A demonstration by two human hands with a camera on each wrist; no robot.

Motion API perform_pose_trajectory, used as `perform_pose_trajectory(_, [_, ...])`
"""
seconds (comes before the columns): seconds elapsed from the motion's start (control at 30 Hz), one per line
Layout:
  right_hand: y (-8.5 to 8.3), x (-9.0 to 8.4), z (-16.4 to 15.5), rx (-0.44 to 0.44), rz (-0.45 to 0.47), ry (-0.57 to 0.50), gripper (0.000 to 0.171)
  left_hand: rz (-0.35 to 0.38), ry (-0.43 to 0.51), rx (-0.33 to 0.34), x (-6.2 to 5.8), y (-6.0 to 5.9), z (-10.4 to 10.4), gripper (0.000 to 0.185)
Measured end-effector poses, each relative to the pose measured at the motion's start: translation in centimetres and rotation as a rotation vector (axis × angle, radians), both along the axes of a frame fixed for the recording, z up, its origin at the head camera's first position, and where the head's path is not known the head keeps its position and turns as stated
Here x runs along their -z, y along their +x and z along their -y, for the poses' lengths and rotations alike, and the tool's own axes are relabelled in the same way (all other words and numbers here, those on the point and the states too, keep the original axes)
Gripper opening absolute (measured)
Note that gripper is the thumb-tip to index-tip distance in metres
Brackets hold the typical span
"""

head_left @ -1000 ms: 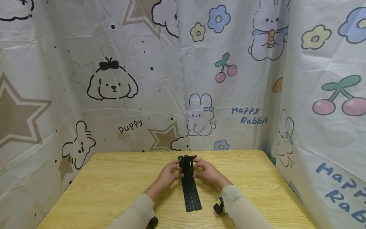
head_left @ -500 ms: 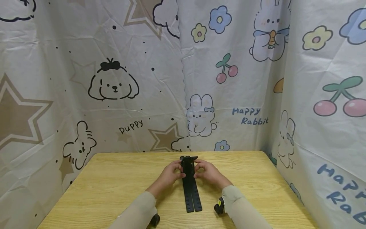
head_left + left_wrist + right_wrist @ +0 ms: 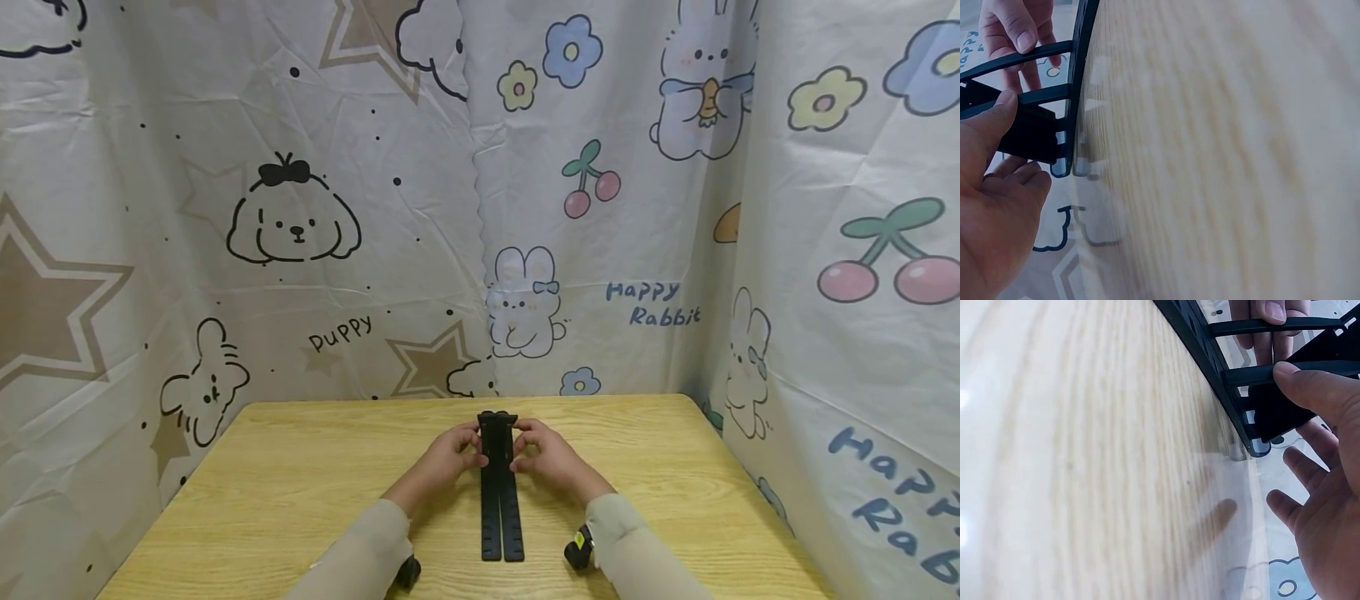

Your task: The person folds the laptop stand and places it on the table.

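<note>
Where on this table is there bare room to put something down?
Bare wood lies left of the left hand toward the table edge, and right of the right hand toward the curtain. The middle is crowded: both hands grip the black folding stand.

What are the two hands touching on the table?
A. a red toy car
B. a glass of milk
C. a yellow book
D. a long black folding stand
D: the left hand and right hand both hold the raised far end of the long black folding stand, which lies on the wooden table.
</note>
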State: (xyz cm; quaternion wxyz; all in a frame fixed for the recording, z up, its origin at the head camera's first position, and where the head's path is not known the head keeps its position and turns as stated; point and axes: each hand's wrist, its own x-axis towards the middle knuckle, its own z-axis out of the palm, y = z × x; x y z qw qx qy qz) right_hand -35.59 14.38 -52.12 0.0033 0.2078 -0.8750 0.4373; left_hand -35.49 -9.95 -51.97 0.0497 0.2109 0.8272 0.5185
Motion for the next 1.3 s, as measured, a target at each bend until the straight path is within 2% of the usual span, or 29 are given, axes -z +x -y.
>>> perform_pose_trajectory(0.17, [0.1, 0.0, -0.2, -0.025, 0.009, -0.003, 0.016, 0.002, -0.014, 0.010, -0.2, 0.1, -0.1, 0.013])
perform_pose_trajectory(0.33, [0.2, 0.0, -0.2, -0.024, 0.022, -0.006, 0.018, -0.030, -0.043, 0.017, -0.3, 0.2, -0.3, 0.012])
perform_pose_trajectory(0.6, [0.3, 0.2, -0.1, -0.021, -0.044, 0.025, 0.018, -0.050, -0.098, 0.001, -0.4, 0.0, -0.2, 0.011])
perform_pose_trajectory(0.8, [0.2, -0.1, -0.1, -0.003, -0.035, 0.027, 0.018, -0.099, -0.137, 0.004, -0.6, -0.1, 0.1, 0.013])
perform_pose_trajectory(0.9, [0.0, -0.3, -0.1, 0.003, -0.017, 0.021, 0.017, -0.118, -0.126, 0.012, -0.6, -0.3, 0.1, 0.014])
perform_pose_trajectory(1.3, [-0.3, -1.0, 0.1, 0.035, -0.033, 0.000, 0.015, -0.112, -0.042, 0.025, -0.5, -1.1, -0.3, 0.013])
